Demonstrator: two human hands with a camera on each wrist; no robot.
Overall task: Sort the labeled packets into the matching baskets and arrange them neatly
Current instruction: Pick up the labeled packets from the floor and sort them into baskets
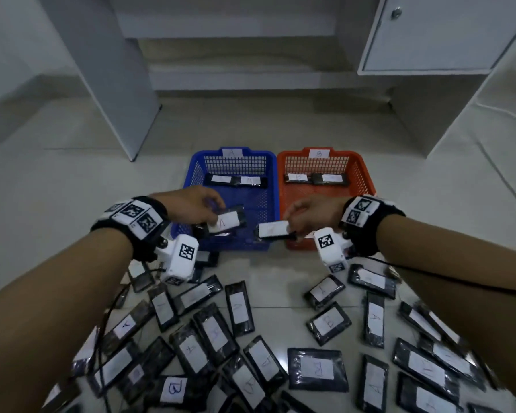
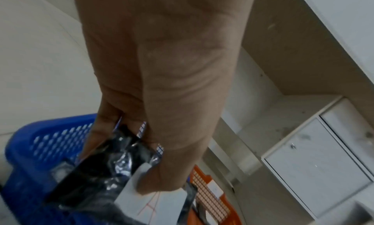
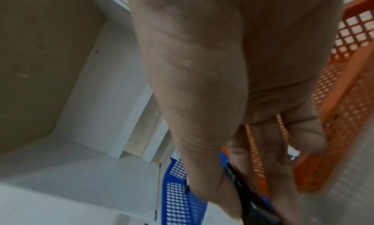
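A blue basket [image 1: 262,162] tagged A and an orange basket [image 1: 359,168] tagged B stand side by side on the floor. Each holds black packets along its far wall. My left hand [image 1: 203,208] grips a black packet [image 1: 228,220] with a white label over the blue basket's near part; in the left wrist view the thumb lies on that packet [image 2: 97,169]. My right hand [image 1: 306,217] pinches another labeled packet [image 1: 274,229] over the blue basket's right near corner, seen edge-on as a black packet [image 3: 248,195] in the right wrist view.
Several black packets [image 1: 239,308] labeled A or B lie scattered on the tiled floor in front of the baskets. A white cabinet [image 1: 429,34] stands at the back right and a white panel [image 1: 111,79] at the back left. Thin cables run from the wrist cameras.
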